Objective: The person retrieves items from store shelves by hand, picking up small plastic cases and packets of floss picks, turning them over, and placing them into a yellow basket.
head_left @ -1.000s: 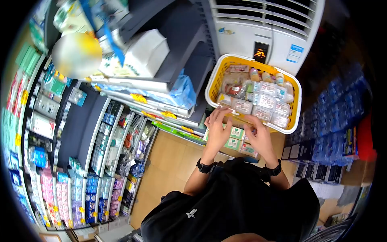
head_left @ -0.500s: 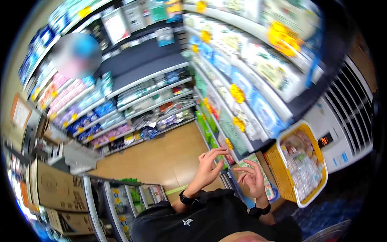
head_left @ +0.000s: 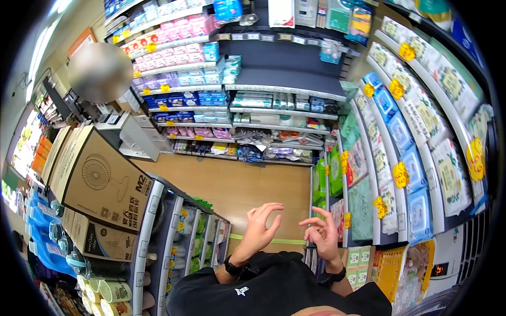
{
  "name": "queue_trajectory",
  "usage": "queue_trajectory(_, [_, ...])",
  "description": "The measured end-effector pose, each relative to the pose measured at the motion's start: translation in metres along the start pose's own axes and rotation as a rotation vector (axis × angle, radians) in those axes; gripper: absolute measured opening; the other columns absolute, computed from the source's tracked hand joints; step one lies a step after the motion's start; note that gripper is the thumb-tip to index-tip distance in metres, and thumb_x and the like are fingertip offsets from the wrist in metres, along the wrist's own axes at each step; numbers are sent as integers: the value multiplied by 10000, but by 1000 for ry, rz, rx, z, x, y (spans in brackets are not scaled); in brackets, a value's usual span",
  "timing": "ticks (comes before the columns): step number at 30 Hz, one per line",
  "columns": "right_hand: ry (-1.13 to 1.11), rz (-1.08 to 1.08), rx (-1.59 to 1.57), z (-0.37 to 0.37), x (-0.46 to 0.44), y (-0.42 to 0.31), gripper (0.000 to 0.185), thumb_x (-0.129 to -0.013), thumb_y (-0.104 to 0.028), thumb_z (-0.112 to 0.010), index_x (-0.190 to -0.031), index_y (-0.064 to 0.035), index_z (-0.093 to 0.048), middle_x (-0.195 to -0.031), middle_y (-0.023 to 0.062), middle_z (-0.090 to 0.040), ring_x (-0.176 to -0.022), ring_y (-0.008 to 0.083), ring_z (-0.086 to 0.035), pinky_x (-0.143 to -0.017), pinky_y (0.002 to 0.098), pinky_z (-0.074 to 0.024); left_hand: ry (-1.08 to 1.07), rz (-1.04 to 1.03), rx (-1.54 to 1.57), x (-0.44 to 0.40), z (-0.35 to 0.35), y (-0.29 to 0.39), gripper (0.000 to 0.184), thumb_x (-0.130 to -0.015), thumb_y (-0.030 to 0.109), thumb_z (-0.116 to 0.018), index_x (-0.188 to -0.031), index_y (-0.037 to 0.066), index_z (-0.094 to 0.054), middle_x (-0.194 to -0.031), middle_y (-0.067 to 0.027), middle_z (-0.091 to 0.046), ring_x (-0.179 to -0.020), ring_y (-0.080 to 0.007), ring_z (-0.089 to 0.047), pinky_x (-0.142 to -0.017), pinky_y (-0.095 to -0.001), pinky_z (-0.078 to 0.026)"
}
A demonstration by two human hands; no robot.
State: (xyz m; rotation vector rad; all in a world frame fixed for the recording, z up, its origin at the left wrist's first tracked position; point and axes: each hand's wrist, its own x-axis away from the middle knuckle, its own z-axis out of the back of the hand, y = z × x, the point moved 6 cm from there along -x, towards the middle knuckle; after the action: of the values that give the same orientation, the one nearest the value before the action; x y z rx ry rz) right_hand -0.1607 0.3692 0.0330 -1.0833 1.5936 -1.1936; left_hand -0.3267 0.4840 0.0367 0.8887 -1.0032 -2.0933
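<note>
Both hands are raised in front of my chest, apart from each other. My left hand [head_left: 259,230] has curved, parted fingers and holds nothing. Its nearest surroundings are the tan floor [head_left: 253,181] beyond it. My right hand [head_left: 322,231] is also empty, with fingers bent and spread. To its right stands the shelf of green and white tissue packs [head_left: 362,203]. Green-and-white boxes [head_left: 358,258] are low beside my right forearm. The yellow basket [head_left: 390,271], holding clear plastic packs [head_left: 414,271], is at the lower right.
Shelves of packaged goods [head_left: 284,100] cross the back. A large fan carton [head_left: 105,181] rests on a shelf unit at the left. Blue bottles [head_left: 45,231] stand at the far left. A white counter [head_left: 124,134] is behind, and a white appliance [head_left: 445,263] is at the right.
The view has swung left, so the basket and appliance now sit at the lower right. My hands have come away from the basket's edge and moved apart from the boxes, both empty.
</note>
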Motion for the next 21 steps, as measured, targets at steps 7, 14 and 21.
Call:
queue_trajectory(7, [-8, -45, 25, -39, -38, 18, 515, -964, -48, -563, -1443, -4, -378, -1115, 186, -681, -757, 113, -611, -681, 220, -479, -56, 14, -41, -20, 40, -34, 253, -968, 197, -624, -1198, 100, -671, -1214, -68, -684, -1165, -239, -603, -1030, -384, -326])
queue_trajectory(14, [108, -74, 47, -29, -68, 27, 475, -975, -84, -573, -1415, -1, -414, -1086, 174, -688, -757, 111, -609, -678, 216, -478, -103, 40, 3, -52, 34, -72, 263, -972, 216, -630, -1203, 96, -670, -1202, -67, -687, -1159, -245, -605, -1027, -375, -341])
queue_trajectory(21, [0, -72, 1, -31, -149, 48, 460, -990, -126, -581, -1404, 3, -426, -1079, 167, -687, -745, 109, -602, -659, 211, -465, -15, 83, 27, -106, 44, -78, 255, -967, 210, -637, -1192, 95, -667, -1192, -70, -686, -1156, -253, -606, -1031, -379, -349])
